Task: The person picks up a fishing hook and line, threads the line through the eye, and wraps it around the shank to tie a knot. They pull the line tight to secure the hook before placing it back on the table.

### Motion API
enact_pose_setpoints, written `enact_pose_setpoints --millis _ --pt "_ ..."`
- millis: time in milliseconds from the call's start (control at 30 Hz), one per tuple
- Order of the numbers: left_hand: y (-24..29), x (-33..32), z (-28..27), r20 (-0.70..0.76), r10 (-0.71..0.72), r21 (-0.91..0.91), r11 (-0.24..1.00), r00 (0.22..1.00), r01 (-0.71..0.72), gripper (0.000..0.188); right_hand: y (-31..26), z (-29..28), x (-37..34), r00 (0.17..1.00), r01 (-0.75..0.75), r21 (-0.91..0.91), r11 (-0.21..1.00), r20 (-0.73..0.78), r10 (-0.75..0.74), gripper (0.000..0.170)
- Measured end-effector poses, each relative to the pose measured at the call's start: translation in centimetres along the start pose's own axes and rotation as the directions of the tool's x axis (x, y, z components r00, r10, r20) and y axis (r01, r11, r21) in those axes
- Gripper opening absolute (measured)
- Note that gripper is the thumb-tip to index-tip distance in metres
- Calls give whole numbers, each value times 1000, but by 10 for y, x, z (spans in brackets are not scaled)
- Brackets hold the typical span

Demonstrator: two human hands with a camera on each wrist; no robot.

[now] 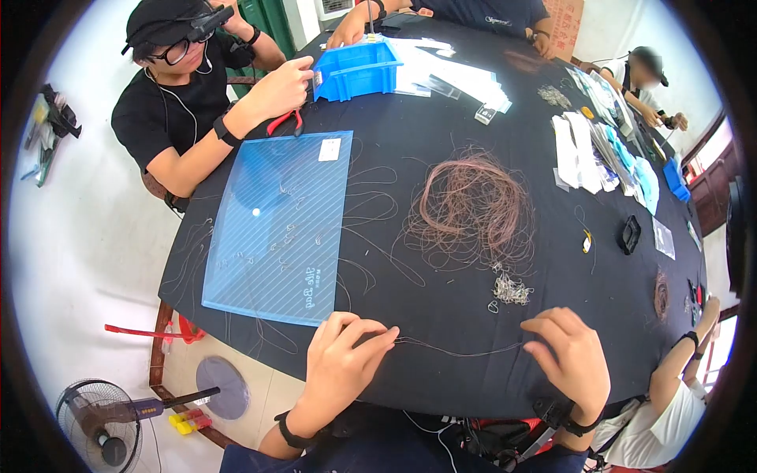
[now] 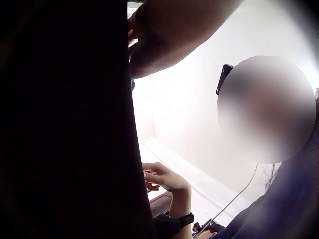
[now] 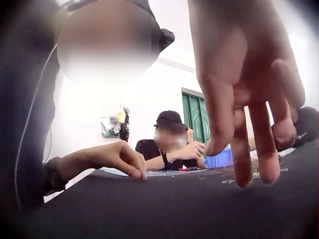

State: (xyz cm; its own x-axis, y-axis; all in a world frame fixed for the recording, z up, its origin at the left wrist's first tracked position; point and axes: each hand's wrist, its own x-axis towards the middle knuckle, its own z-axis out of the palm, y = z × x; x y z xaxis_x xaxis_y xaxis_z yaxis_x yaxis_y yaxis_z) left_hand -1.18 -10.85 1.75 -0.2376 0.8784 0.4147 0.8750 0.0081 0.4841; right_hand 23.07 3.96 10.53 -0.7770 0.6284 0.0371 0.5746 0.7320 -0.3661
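Note:
In the head view my left hand [image 1: 343, 359] pinches a thin line [image 1: 453, 353] between thumb and fingertips. The line runs in a slack double strand to the right, as far as my right hand [image 1: 576, 355]. That hand hovers low over the black cloth, its thumb and fingers apart; in the right wrist view the fingers [image 3: 242, 164] hang nearly straight down. Between the hands and a little farther off lies a pile of small metal hooks [image 1: 512, 290]. Behind it sits a loose brown coil of line [image 1: 473, 205]. The left wrist view is mostly blocked by darkness.
A blue file bag [image 1: 276, 229] with short lines and small hooks on it lies at left. Beyond are red-handled pliers [image 1: 285, 122] and a blue bin [image 1: 357, 71] by another person's hand. Packets [image 1: 583, 150], a black holder [image 1: 629, 234] and a yellow tool [image 1: 587, 241] lie right.

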Motion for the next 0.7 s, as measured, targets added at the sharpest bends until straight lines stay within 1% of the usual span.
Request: enact_pose_setpoints --millis 67,100,133,167,233,267,300,333,367,467,567,667,700 --pt "6 5 -12 5 -13 -72 997 1000 13 31 -7 -8 4 979 126 167 978 -181 -95 18" --pt "8 8 -21 34 -30 -219 975 999 36 29 -16 -18 5 964 203 280 938 -223 -142 16" --pt "9 11 -32 66 -40 -360 931 997 61 27 -20 -19 9 924 335 426 840 -323 -205 18" --pt "13 15 -44 102 -46 -493 865 994 91 26 -24 -24 10 881 440 513 738 -405 -244 18" --pt "30 27 -71 75 -55 -725 683 996 92 23 -31 -34 10 764 629 565 535 -575 -291 19" --pt "40 31 -85 62 -63 -819 568 996 86 26 -35 -40 9 699 707 556 438 -645 -308 19" --pt "47 36 -96 37 -63 -883 464 997 62 26 -39 -45 6 639 765 526 372 -693 -335 19" --pt "52 38 -105 -7 -56 -919 394 998 15 25 -44 -52 1 575 817 490 304 -734 -362 20" --pt "55 39 -113 -57 -49 -942 333 997 -38 25 -50 -55 -3 509 861 449 241 -770 -384 20" --pt "57 35 -128 -309 -5 -905 311 951 -292 24 -63 -64 -18 374 927 350 136 -831 -411 21" --pt "55 23 -137 -522 29 -795 346 852 -499 23 -71 -66 -29 268 963 259 78 -873 -407 22" --pt "56 10 -147 -669 83 -666 374 739 -645 22 -74 -65 -35 183 982 182 40 -905 -384 24" --pt "58 7 -151 -695 109 -633 376 710 -677 22 -75 -65 -36 155 987 154 33 -913 -378 24"
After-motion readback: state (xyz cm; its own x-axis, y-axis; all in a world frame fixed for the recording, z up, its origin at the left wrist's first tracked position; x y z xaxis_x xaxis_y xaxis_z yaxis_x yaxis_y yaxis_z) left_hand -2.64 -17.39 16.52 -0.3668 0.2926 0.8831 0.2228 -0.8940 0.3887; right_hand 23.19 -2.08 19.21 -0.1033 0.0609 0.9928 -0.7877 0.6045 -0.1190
